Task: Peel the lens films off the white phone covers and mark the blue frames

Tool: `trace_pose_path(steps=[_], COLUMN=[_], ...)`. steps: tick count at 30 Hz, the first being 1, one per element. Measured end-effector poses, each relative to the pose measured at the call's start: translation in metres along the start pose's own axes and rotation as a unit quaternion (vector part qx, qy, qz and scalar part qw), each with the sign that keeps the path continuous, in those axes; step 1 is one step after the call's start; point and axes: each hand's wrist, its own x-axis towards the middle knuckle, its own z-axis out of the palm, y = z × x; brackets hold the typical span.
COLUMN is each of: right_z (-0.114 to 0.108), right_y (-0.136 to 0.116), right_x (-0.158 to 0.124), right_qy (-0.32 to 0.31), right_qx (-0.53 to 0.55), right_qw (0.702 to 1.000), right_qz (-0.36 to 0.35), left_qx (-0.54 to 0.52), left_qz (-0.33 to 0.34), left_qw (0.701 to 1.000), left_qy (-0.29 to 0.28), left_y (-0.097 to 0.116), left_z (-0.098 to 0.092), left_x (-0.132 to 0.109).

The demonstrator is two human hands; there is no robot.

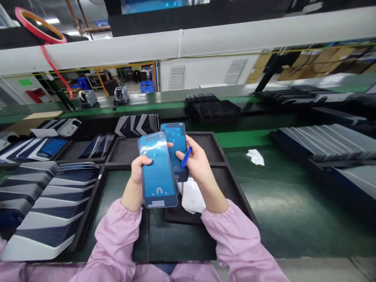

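My left hand (139,169) grips a small stack of blue film-covered, phone-shaped sheets (160,176), thumb on the front face. Close beside it, my right hand (197,159) holds another blue phone-shaped sheet (178,135) by its right edge, partly behind the stack. A small blue plastic tool (186,157) sits at the right thumb; its exact kind is unclear. Below the hands, white sheets (192,197) lie in a black tray (235,192), partly covered by the right wrist.
Trays of fanned grey and dark sheets (49,211) stand at the left, with more stacked sheets (331,143) at the right. A crumpled white paper (255,157) lies on the green bench (273,203). Two tape dispensers (121,94) stand behind; a red tape roll (39,25) hangs upper left.
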Motion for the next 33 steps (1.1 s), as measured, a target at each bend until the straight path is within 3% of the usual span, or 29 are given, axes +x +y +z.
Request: trace_pose_path(steps=[3, 7, 11, 13, 15, 17, 20, 24, 29, 33], right_z=[0.003, -0.01, -0.026, -0.023, -0.012, 0.004, 0.026, 0.039, 0.037, 0.037], right_y=[0.006, 0.005, -0.018, -0.03, -0.036, -0.036, -0.03, -0.029, -0.029, -0.027], right_x=[-0.001, 0.001, -0.006, -0.016, -0.03, -0.043, -0.056, -0.062, -0.067, -0.069], right_qy=[0.015, 0.01, 0.106, 0.121, 0.053, -0.064, -0.162, -0.129, -0.111, -0.104], right_qx=[-0.075, -0.103, -0.124, -0.074, 0.004, 0.044, -0.008, -0.082, -0.123, -0.135], right_qw=[0.997, 0.994, 0.973, 0.968, 0.978, 0.985, 0.984, 0.987, 0.979, 0.977], right_qz=[-0.025, -0.041, -0.165, -0.205, -0.2, -0.155, -0.079, -0.051, -0.12, -0.125], left_qx=[0.027, 0.024, 0.0, 0.016, 0.035, 0.046, 0.045, 0.028, 0.013, 0.019], left_qz=[-0.001, -0.017, -0.003, 0.018, 0.037, 0.046, 0.051, 0.068, 0.109, 0.11], left_qw=[0.999, 0.999, 1.0, 1.0, 0.999, 0.998, 0.998, 0.997, 0.994, 0.994], left_qy=[0.02, 0.038, 0.012, 0.013, 0.018, 0.014, -0.008, -0.009, 0.005, 0.01], left_y=[-0.002, -0.003, -0.006, -0.007, -0.007, -0.005, 0.0, 0.008, 0.014, 0.014], left_z=[-0.001, -0.002, -0.003, -0.006, -0.01, -0.014, -0.017, -0.018, -0.015, -0.01], left_x=[-0.002, -0.003, 0.0, 0.002, 0.002, 0.001, -0.005, -0.011, -0.013, -0.014])
